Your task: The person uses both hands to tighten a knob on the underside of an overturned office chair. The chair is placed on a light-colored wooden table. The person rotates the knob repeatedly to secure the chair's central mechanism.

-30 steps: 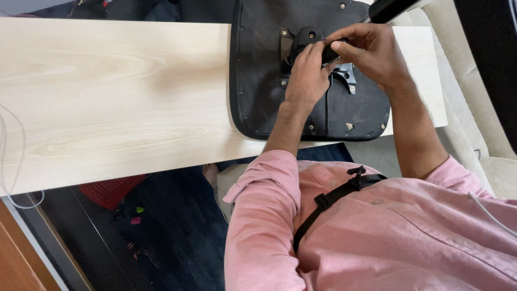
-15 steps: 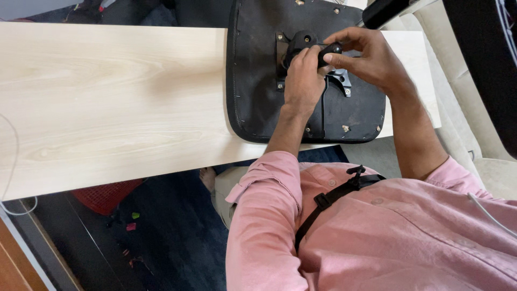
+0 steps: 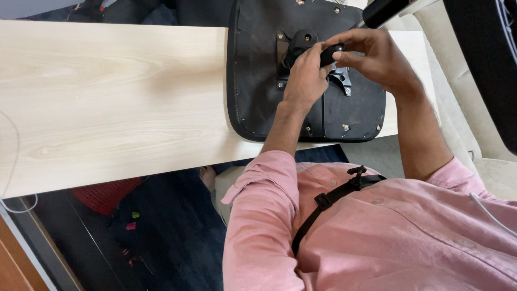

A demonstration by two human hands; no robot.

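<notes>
Chair seat base (image 3: 258, 81), black, lies upside down on the light wood tabletop (image 3: 107, 102), toward its right end. The near right corner of the seat overhangs the tabletop's near edge slightly. Small screws show along the seat's perimeter.

A black metal mounting plate (image 3: 334, 102) sits at the centre of the seat underside, with a round black mechanism housing (image 3: 301, 40) at its far left part.

My left hand (image 3: 304, 78) rests on the plate, fingers curled and closed around the near end of a short black handle (image 3: 329, 54). My right hand (image 3: 377, 56) comes in from the right, thumb and fingers pinched closed on the far end of the same handle. Both hands touch each other at the handle, just above the plate. I cannot tell what the handle's tip engages; my fingers hide it.

A black cylindrical part (image 3: 379, 11) angles out past the far right edge of the seat.

My pink shirt sleeves (image 3: 269, 183) fill the near right of the view, with a black strap (image 3: 328, 199) running across my chest. Below the tabletop's near edge: dark floor (image 3: 172, 231), a red mesh item (image 3: 107, 194) under the tabletop, and a thin white cable (image 3: 16, 161) at the left end.
</notes>
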